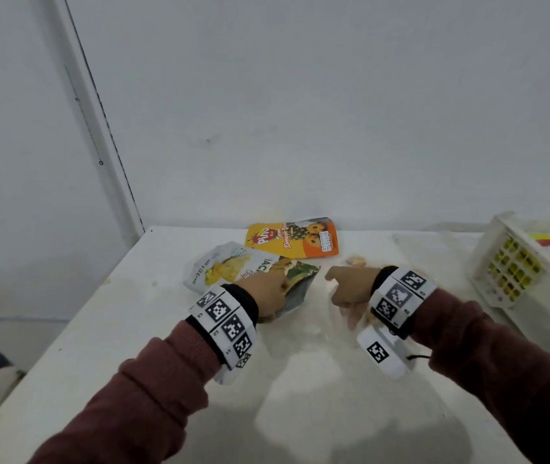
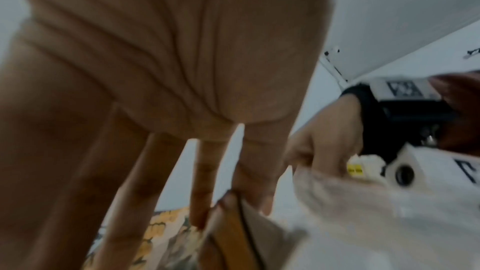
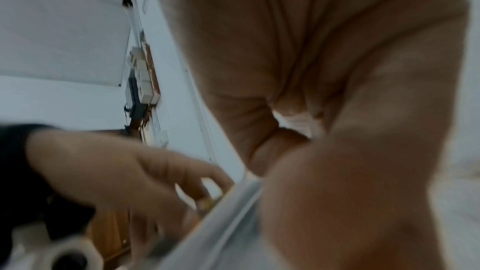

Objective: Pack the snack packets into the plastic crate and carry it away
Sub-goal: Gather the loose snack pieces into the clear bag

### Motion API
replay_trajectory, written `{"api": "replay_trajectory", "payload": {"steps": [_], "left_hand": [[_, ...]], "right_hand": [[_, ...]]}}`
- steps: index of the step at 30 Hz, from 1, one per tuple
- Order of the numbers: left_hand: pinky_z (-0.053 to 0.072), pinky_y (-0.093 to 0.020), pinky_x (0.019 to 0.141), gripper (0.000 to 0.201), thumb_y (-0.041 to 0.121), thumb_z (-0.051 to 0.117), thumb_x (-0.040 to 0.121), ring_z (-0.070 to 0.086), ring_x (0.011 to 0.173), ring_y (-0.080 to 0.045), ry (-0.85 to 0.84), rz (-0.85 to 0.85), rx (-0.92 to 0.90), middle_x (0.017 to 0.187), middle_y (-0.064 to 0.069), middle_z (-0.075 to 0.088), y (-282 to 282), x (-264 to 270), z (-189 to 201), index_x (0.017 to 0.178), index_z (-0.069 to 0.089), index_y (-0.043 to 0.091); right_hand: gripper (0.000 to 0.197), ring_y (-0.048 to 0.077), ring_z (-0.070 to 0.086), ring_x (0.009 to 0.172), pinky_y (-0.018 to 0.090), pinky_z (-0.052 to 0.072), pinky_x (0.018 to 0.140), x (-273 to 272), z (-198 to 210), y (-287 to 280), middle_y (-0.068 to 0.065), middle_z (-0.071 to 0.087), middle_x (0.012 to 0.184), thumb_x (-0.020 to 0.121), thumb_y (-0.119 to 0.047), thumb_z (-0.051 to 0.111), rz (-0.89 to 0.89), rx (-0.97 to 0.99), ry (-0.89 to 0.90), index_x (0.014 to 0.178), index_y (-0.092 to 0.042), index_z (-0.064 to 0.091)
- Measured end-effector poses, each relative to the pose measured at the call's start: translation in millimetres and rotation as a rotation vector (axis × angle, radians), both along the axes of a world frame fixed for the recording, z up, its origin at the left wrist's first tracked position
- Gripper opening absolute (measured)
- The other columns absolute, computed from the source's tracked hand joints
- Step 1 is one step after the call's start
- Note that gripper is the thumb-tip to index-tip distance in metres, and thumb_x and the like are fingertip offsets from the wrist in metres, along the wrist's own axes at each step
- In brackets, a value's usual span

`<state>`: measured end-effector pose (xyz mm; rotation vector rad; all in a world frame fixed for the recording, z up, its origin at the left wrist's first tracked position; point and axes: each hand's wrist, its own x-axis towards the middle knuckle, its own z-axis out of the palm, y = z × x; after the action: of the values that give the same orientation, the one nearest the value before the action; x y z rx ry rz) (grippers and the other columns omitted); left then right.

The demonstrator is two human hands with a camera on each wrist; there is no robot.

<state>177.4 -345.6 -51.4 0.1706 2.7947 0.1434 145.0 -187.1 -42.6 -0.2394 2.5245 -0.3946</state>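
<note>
Across the lower frame of the head view spreads a white table (image 1: 99, 329), with a white plastic crate (image 1: 501, 262) at right edge, tipped, yellow packets showing through its grid. Near centre lie an orange snack packet (image 1: 295, 239) and a white jackfruit packet (image 1: 226, 266), overlapping. Only the left wrist view shows the left hand (image 1: 266, 289) with fingers (image 2: 205, 182) extended down onto that packet's edge. The right hand (image 1: 350, 289) hangs loosely curled, holding nothing visible.
</note>
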Motion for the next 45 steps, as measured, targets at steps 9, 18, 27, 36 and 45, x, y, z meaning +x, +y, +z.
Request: {"api": "replay_trajectory", "payload": {"steps": [9,18,27,36,45], "left_hand": [[0.024,-0.034,0.111,0.048,0.027,0.021,0.102,0.028,0.138,-0.027,-0.256,-0.121,-0.329,0.151,-0.012,0.028,15,-12,-22,0.147,0.023,0.01],[0.04,-0.033,0.068,0.029,0.04,0.044,0.094,0.048,0.072,-0.017,0.594,0.058,0.673,0.084,-0.001,0.054,62,-4,23,0.093,0.055,0.013],[0.039,-0.025,0.065,0.011,0.008,0.056,0.084,0.049,0.064,-0.011,0.579,-0.028,0.679,0.064,0.008,0.052,96,-14,21,0.093,0.061,0.01],[0.033,-0.023,0.072,0.028,-0.002,0.041,0.089,0.055,0.095,-0.023,0.72,-0.093,0.264,0.105,-0.007,0.057,111,-18,34,0.102,0.063,0.011],[0.032,-0.024,0.097,0.053,-0.011,0.043,0.082,0.045,0.118,-0.024,0.55,-0.126,0.38,0.129,-0.011,0.044,113,-5,21,0.133,0.047,0.006]], "right_hand": [[0.02,0.005,0.057,0.042,0.016,0.044,0.044,-9,37,55,-0.006,0.064,0.051,0.084,-0.001,0.05,0.06,-0.237,0.088,0.076,-0.012,0.065],[0.025,0.012,0.048,0.057,0.023,0.04,0.056,-12,37,97,0.007,0.064,0.069,0.078,-0.013,0.071,-0.135,-0.552,0.463,0.055,-0.007,0.064],[0.039,0.012,0.049,0.084,0.016,0.038,0.067,-3,23,101,0.006,0.053,0.114,0.083,-0.014,0.063,0.01,-0.348,0.614,0.122,-0.014,0.057],[0.038,0.025,0.053,0.086,0.021,0.037,0.072,12,13,99,0.009,0.046,0.121,0.091,0.002,0.043,0.352,-0.147,0.806,0.123,-0.014,0.056],[0.022,0.017,0.056,0.086,0.021,0.042,0.077,2,6,109,0.006,0.057,0.107,0.092,-0.019,0.054,0.179,-0.49,0.733,0.112,-0.013,0.061]]}}
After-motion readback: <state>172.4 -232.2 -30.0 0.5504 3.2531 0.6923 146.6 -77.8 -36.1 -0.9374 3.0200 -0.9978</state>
